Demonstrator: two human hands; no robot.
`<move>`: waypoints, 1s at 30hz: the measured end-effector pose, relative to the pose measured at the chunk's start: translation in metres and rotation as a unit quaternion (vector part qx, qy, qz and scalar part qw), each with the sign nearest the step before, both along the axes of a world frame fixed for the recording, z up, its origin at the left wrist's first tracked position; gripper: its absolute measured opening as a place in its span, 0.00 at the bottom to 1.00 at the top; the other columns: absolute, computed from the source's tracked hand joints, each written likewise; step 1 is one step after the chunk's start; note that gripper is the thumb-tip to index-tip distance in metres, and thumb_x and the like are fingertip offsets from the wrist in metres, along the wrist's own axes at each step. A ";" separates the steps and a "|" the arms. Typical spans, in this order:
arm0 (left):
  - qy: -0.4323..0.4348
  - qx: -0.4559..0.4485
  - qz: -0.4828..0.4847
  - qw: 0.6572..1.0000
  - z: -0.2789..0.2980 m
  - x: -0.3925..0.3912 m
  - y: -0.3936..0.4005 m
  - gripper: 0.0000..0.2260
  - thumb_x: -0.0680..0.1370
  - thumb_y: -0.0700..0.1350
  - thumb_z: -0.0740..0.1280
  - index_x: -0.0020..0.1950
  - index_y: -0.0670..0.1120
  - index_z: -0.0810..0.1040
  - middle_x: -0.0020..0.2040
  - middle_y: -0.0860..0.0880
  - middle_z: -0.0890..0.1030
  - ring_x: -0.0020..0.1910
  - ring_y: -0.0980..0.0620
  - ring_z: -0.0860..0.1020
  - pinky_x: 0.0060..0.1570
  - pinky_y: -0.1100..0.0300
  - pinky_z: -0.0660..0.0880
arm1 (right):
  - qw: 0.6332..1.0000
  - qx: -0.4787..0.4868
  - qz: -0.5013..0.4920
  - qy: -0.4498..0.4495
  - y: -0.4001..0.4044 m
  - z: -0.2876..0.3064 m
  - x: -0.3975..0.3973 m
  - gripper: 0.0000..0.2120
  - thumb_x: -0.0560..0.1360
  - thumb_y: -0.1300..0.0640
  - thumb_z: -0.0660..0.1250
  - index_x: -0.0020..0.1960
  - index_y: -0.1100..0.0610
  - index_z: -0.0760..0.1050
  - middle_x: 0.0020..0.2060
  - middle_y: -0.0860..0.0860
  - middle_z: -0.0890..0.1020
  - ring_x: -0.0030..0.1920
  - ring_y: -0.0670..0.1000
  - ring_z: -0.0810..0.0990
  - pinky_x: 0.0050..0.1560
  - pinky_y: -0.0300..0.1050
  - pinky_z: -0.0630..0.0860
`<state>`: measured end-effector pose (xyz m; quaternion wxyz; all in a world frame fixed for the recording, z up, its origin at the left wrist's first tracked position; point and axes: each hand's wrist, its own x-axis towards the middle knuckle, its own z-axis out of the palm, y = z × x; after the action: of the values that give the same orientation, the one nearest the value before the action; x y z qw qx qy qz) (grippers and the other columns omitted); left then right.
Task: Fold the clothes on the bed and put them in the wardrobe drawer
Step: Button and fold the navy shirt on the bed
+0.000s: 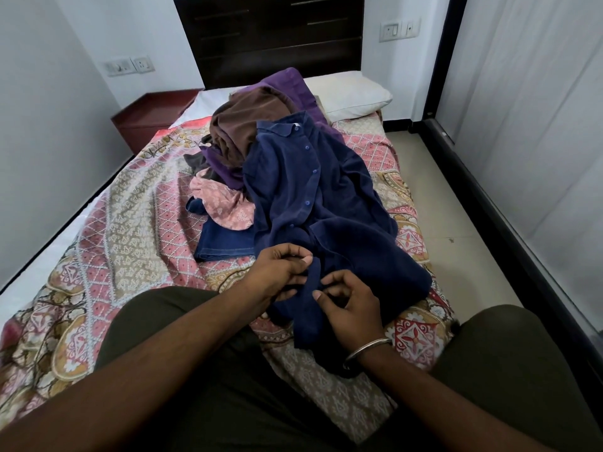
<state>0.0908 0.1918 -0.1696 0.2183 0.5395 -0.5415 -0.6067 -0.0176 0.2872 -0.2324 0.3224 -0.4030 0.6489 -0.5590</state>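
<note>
Both hands at work: left hand [280, 272] and right hand [346, 305] pinch the navy shirt's [313, 203] placket, nearest hem. Buttoning probably precedes folding; the heap behind waits.

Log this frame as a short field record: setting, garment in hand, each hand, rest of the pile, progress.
setting: bed with patterned bedsheet, white pillow by the headboard
garment in hand: navy button-up shirt, spread out, unfolded
left hand: pinches the shirt's lower front edge
right hand: pinches the same edge, bangle on the wrist
pile: brown garment, purple garment, pink printed cloth, jeans
progress: nothing folded yet
</note>
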 end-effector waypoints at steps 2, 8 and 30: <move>-0.012 -0.011 0.003 1.000 -0.002 0.000 0.000 0.05 0.79 0.43 0.69 0.43 0.51 0.78 0.36 0.55 0.80 0.32 0.58 0.78 0.31 0.64 0.69 | 1.000 0.011 0.000 0.010 0.000 0.002 0.002 0.11 0.72 0.64 0.73 0.44 0.51 0.73 0.33 0.52 0.81 0.35 0.48 0.80 0.38 0.38 0.76; -0.122 -0.083 -0.073 0.986 -0.012 0.000 0.001 0.05 0.78 0.43 0.70 0.42 0.48 0.79 0.31 0.53 0.79 0.29 0.58 0.77 0.24 0.66 0.67 | 0.993 0.073 0.096 -0.005 0.011 0.005 0.000 0.17 0.73 0.68 0.67 0.50 0.50 0.66 0.31 0.55 0.79 0.29 0.49 0.81 0.31 0.41 0.77; -0.108 -0.110 -0.053 0.987 -0.015 -0.002 0.005 0.06 0.80 0.43 0.67 0.43 0.46 0.77 0.31 0.51 0.76 0.26 0.58 0.73 0.22 0.67 0.67 | 0.989 0.099 -0.087 0.071 0.004 0.017 -0.034 0.08 0.75 0.60 0.69 0.41 0.55 0.72 0.34 0.46 0.77 0.37 0.47 0.75 0.40 0.41 0.66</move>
<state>0.0892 0.1964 -0.1843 0.1843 0.5450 -0.6531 -0.4923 -0.0518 0.2911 -0.2158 0.2642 -0.3498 0.7548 -0.4880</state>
